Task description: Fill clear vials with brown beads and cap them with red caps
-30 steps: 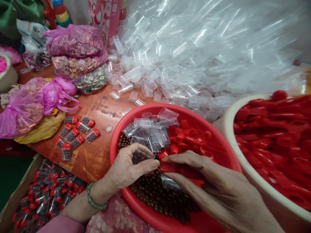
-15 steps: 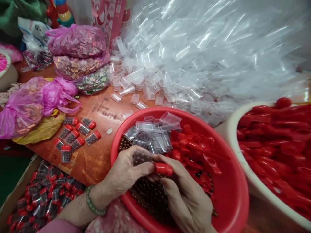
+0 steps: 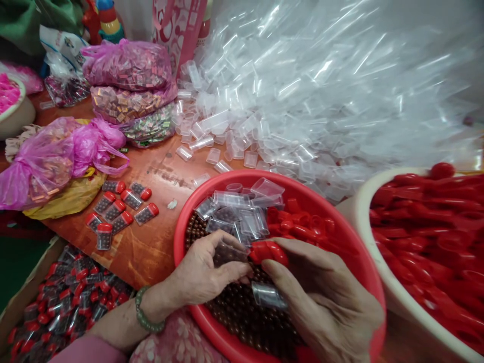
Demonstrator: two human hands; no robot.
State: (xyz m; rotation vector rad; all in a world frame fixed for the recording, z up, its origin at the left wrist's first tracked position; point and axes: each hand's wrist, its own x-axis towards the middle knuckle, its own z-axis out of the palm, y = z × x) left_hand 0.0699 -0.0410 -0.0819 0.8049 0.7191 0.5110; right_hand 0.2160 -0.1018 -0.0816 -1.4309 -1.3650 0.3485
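My left hand [image 3: 200, 269] is closed round a small clear vial filled with brown beads [image 3: 229, 252], held over a red basin [image 3: 212, 191]. My right hand [image 3: 325, 297] pinches a red cap [image 3: 269, 251] against the vial's open end. A second clear vial [image 3: 267, 295] lies under my right thumb. The basin holds brown beads [image 3: 245, 312], several empty clear vials [image 3: 238, 212] and loose red caps [image 3: 302, 222]. A green bead bracelet [image 3: 145, 315] sits on my left wrist.
A white basin of red caps [image 3: 423, 237] stands at the right. A big heap of clear vials [image 3: 302, 91] fills the back. Several capped vials [image 3: 117, 209] lie on the brown table. Pink bags [image 3: 56, 156] sit at the left, a box of finished vials [image 3: 68, 297] below.
My right hand picked a red cap out of the basin and brought it to the vial in my left hand. The view shifted slightly.
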